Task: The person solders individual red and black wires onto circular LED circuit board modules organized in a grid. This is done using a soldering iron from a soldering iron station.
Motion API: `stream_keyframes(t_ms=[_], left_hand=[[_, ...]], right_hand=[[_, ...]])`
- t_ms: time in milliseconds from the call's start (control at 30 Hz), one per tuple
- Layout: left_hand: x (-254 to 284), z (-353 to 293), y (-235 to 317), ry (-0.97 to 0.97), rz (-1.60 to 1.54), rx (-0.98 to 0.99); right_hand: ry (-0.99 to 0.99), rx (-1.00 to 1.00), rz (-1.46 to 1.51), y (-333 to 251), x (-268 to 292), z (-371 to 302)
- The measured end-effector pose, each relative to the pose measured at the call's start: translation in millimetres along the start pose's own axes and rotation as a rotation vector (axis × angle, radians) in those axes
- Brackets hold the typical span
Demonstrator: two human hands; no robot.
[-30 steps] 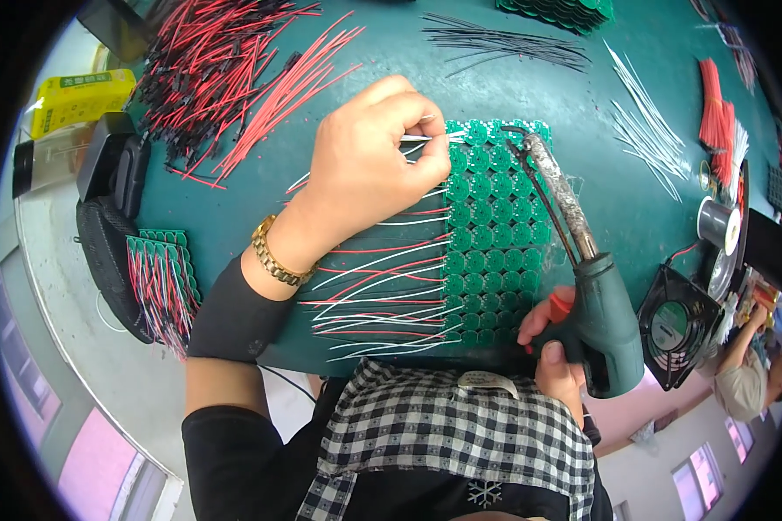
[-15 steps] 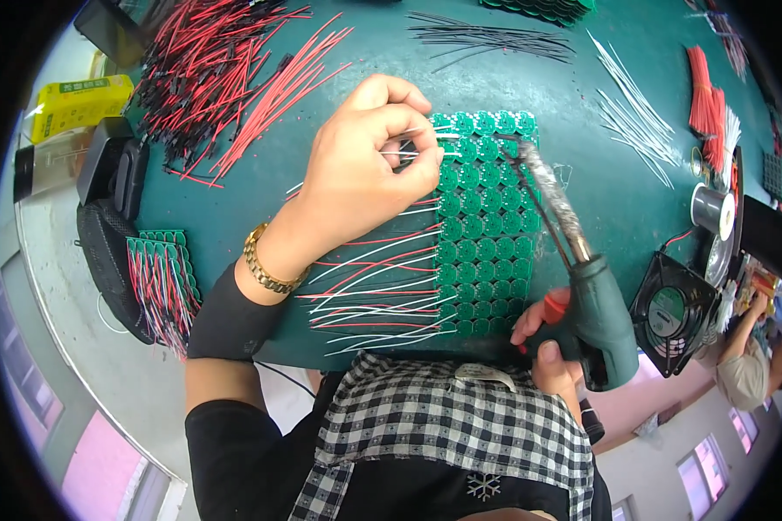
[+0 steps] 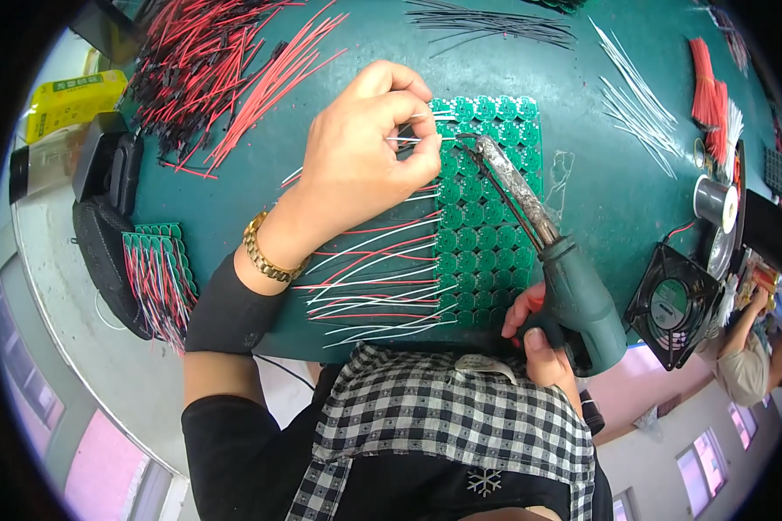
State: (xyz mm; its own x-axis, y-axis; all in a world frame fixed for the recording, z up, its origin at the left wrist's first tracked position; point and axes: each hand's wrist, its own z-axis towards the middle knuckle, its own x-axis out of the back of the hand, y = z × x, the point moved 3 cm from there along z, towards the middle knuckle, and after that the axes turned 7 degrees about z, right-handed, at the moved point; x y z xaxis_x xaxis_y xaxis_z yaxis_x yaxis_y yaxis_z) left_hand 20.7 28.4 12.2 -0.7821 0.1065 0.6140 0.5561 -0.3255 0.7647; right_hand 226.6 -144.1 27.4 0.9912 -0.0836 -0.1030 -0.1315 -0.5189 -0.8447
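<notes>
A panel of round green circuit boards (image 3: 487, 213) lies on the bench before me, with red and white wires (image 3: 378, 260) reaching left from its left edge. My left hand (image 3: 365, 139) pinches a white wire (image 3: 447, 139) at the panel's upper left, its end over a board. Gripped by its green handle, a soldering gun (image 3: 586, 300) fills my right hand (image 3: 543, 347), which is partly hidden behind it. The gun's dark tip meets or nearly meets the wire end; actual contact cannot be made out.
Red and black wires (image 3: 208, 78) are heaped at upper left. Black wires (image 3: 495, 33) and white wires (image 3: 639, 113) lie farther back. At right stand a solder spool (image 3: 714, 204) and a small fan (image 3: 672, 304). A wired panel (image 3: 158, 278) sits at left. Another person (image 3: 756, 347) is at far right.
The soldering gun has moved left, bringing its tip to the white wire's end. My left hand keeps its pinch near the same boards. The whole view has shifted slightly.
</notes>
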Motion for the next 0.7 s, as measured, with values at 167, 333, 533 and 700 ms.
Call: stream_keyframes(t_ms=[167,333,533,700], left_hand=[[0,-2,0,0.022,0.014,-0.019],[-4,-1,2,0.03,0.03,-0.031],[-1,-3,4,0.043,0.062,-0.039],[0,0,9,0.038,0.065,-0.046]], right_hand=[[-0.065,-0.019,-0.075,0,1,2],[0.033,0.049,0.008,-4,-4,-1],[-0.015,0.136,0.115,-2,3,-2],[-0.016,0.149,0.147,-2,6,-3]])
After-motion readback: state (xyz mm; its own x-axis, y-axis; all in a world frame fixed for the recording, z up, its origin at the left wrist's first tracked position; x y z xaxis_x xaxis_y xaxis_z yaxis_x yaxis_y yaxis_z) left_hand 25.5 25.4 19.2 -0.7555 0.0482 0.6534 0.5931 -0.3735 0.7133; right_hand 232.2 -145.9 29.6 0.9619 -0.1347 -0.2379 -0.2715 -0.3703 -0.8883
